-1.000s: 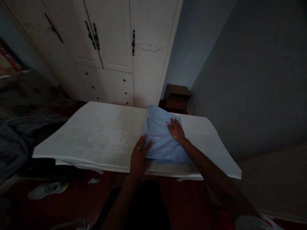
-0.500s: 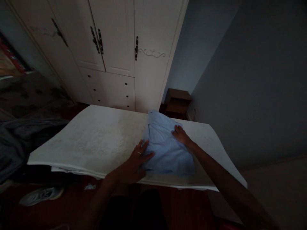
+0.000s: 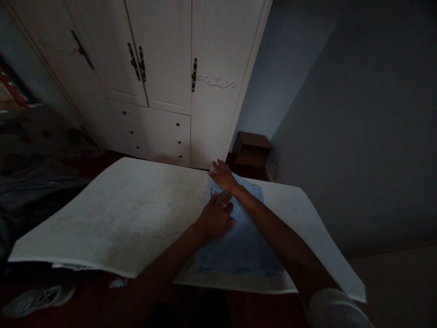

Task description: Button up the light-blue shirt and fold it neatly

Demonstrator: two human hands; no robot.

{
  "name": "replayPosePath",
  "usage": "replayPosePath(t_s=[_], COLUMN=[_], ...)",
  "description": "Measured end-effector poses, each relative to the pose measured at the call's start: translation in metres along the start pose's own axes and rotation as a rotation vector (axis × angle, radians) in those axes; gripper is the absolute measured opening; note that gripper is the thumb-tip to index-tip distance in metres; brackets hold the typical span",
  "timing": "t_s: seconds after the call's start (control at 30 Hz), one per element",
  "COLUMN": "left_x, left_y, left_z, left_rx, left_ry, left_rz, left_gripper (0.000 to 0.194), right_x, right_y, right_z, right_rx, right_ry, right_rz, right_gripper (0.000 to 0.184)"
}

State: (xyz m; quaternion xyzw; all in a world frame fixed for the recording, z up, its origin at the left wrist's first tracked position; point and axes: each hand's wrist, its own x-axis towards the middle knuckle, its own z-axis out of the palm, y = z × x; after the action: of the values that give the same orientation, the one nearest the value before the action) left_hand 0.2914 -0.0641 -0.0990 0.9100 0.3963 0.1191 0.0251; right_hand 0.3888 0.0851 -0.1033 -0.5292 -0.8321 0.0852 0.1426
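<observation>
A light blue folded garment (image 3: 244, 237) lies on the white board-like tabletop (image 3: 146, 205); its kind is not clear. My left hand (image 3: 218, 214), a ring on one finger, rests on the garment's left part with fingers apart. Farther back, my right hand (image 3: 222, 175) lies over the garment's far left corner, its fingers spread. Both hands press on the cloth without gripping it. My right forearm crosses over the garment's right side and hides some of it.
Behind the table stands a white wardrobe (image 3: 164, 91) with dark handles. A small brown cabinet (image 3: 254, 141) sits by the grey wall (image 3: 358, 136). Dark clothes (image 3: 30, 196) are heaped at the left, and a shoe (image 3: 37, 300) lies on the red floor.
My right hand has moved left and away from me, from the garment's right edge to its far left corner. My left hand has slid forward and right onto the cloth.
</observation>
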Motion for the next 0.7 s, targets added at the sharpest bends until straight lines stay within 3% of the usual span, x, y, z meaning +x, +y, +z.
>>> replayPosePath(t_s=[0.1, 0.27, 0.5, 0.7], left_x=[-0.007, -0.021, -0.030, -0.040], left_y=[0.000, 0.000, 0.007, 0.017], left_z=[0.014, 0.031, 0.038, 0.022], left_rx=[0.010, -0.002, -0.055, -0.178], left_ry=[0.007, 0.063, 0.033, -0.084], left_rz=[0.017, 0.053, 0.054, 0.102], left_gripper=[0.061, 0.074, 0.089, 0.079], right_x=[0.001, -0.010, -0.012, -0.013], right_y=[0.015, 0.027, 0.019, 0.021], right_z=[0.019, 0.045, 0.041, 0.042], right_rx=[-0.038, -0.023, -0.055, -0.055], right_ry=[-0.047, 0.134, 0.153, 0.140], right_rz=[0.053, 0.049, 0.036, 0.047], right_gripper=[0.064, 0.061, 0.061, 0.059])
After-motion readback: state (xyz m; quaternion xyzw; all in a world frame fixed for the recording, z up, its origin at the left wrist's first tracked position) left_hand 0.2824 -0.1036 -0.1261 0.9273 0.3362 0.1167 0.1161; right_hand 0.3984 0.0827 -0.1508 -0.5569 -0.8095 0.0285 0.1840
